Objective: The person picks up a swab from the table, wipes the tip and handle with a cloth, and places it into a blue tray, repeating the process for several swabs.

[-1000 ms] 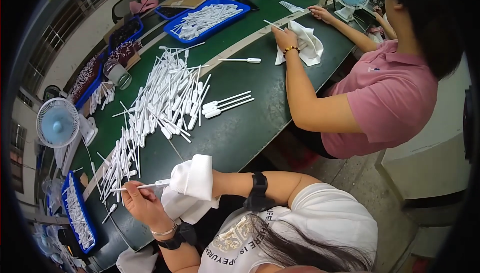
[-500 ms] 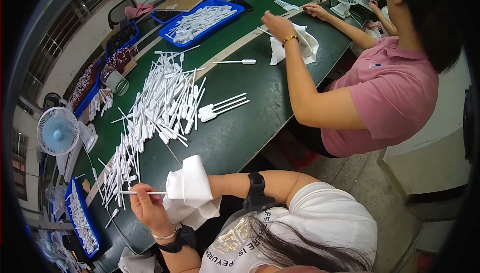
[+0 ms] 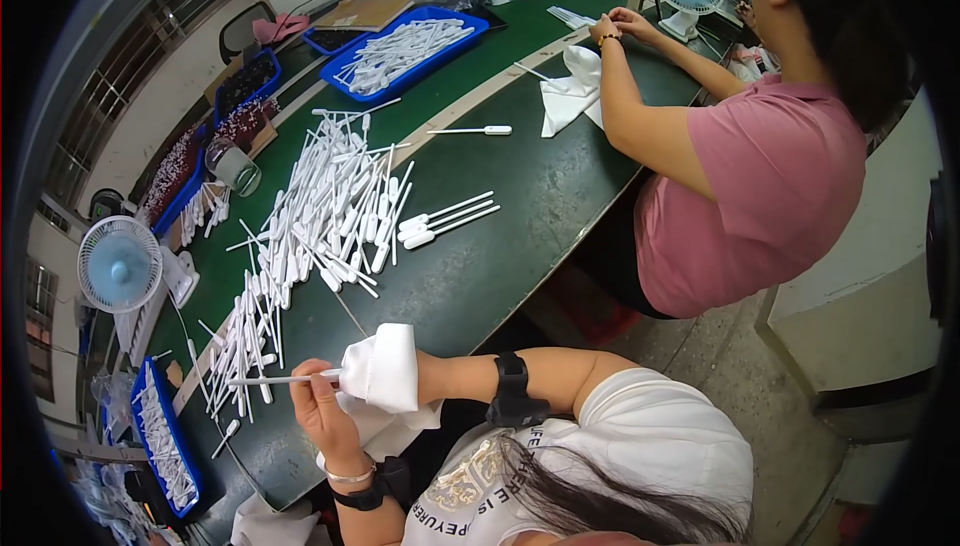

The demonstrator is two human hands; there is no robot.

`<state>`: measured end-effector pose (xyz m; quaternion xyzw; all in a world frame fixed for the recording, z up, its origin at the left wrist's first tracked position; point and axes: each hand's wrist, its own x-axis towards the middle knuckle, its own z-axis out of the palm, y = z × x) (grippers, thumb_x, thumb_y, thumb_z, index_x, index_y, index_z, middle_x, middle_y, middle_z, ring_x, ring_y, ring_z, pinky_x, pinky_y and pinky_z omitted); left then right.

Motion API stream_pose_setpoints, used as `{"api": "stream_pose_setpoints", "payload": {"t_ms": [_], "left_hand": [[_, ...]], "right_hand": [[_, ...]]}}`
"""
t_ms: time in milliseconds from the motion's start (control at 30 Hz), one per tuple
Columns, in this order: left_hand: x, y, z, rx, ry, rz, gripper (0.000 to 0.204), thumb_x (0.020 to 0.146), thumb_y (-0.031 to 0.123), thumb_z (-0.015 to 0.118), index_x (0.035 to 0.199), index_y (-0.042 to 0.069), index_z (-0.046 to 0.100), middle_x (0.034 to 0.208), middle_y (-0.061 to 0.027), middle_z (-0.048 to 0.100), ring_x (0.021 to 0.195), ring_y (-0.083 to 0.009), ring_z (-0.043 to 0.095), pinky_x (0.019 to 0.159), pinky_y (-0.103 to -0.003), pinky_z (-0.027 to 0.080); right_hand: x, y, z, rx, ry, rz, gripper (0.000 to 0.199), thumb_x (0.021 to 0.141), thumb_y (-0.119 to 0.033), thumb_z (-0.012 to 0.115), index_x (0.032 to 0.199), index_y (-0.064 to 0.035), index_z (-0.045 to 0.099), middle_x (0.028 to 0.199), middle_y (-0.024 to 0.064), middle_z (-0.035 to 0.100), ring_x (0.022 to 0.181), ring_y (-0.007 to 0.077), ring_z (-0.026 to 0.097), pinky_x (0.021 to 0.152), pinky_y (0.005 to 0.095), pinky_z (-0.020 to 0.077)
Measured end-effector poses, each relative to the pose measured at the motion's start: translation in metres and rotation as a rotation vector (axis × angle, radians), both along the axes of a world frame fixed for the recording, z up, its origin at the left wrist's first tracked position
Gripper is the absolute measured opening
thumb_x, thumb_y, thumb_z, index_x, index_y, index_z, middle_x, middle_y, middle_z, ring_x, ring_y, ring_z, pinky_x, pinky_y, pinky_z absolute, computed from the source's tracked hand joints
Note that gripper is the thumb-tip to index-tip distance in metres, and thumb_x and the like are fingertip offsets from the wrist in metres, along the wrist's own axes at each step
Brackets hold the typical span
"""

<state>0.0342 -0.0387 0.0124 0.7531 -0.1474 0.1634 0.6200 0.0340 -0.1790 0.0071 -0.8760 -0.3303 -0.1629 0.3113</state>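
Observation:
My left hand [image 3: 328,416] pinches a thin white plastic stick [image 3: 265,381], close to the cloth. The stick's other end reaches the folded edge of a white cloth [image 3: 388,371]. That cloth is wrapped over my right hand, hiding its fingers, and hangs down in front of me. On the green table, a large heap of similar white sticks with wider, paddle-like ends [image 3: 310,206] spreads beyond my hands. A few sticks [image 3: 450,218] lie side by side to the right of the heap, and a single stick [image 3: 470,131] lies farther off.
Blue trays of sticks stand at far centre [image 3: 375,96] and near left [image 3: 140,426]. A small fan [image 3: 120,266] and a glass jar [image 3: 235,168] stand at left. To the right, a co-worker in pink [image 3: 740,186] handles something beside another white cloth [image 3: 570,91].
My left hand has shifted right along the stick, nearer the cloth. My cloth-covered right hand has moved slightly down. The co-worker's hands have come together, away from the cloth.

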Motion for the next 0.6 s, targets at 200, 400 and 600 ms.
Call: {"api": "stream_pose_setpoints", "payload": {"t_ms": [200, 400, 600], "left_hand": [[-0.009, 0.009, 0.015, -0.29, 0.161, -0.183, 0.019, 0.091, 0.021, 0.038, 0.094, 0.003, 0.047, 0.079, -0.0061, 0.054, 0.067, -0.0094, 0.048, 0.056, -0.021, 0.039], [-0.018, 0.001, -0.042, -0.38, 0.393, -0.229, 0.019, 0.088, 0.011, 0.042, 0.103, 0.0, 0.046, 0.09, -0.0114, 0.056, 0.076, -0.0163, 0.054, 0.066, -0.026, 0.043], [-0.017, -0.009, -0.031, 0.646, -0.242, -0.188, 0.024, 0.086, 0.009, 0.041, 0.109, 0.002, 0.045, 0.084, -0.0099, 0.056, 0.071, -0.0117, 0.051, 0.059, -0.02, 0.04]], "right_hand": [[0.026, -0.009, -0.013, 0.127, -0.207, -0.29, 0.011, 0.059, -0.018, 0.056, 0.059, -0.0068, 0.053, 0.063, 0.01, 0.052, 0.064, 0.0247, 0.054, 0.054, 0.0359, 0.0416], [0.003, 0.021, 0.002, 0.283, -0.153, -0.015, 0.011, 0.061, -0.018, 0.054, 0.063, -0.0079, 0.057, 0.064, 0.0085, 0.052, 0.064, 0.0242, 0.052, 0.058, 0.0337, 0.042], [0.017, 0.008, -0.045, 0.338, -0.07, -0.101, 0.014, 0.067, -0.017, 0.055, 0.077, -0.0076, 0.056, 0.08, 0.0092, 0.053, 0.077, 0.0248, 0.052, 0.07, 0.0312, 0.0427]]}}
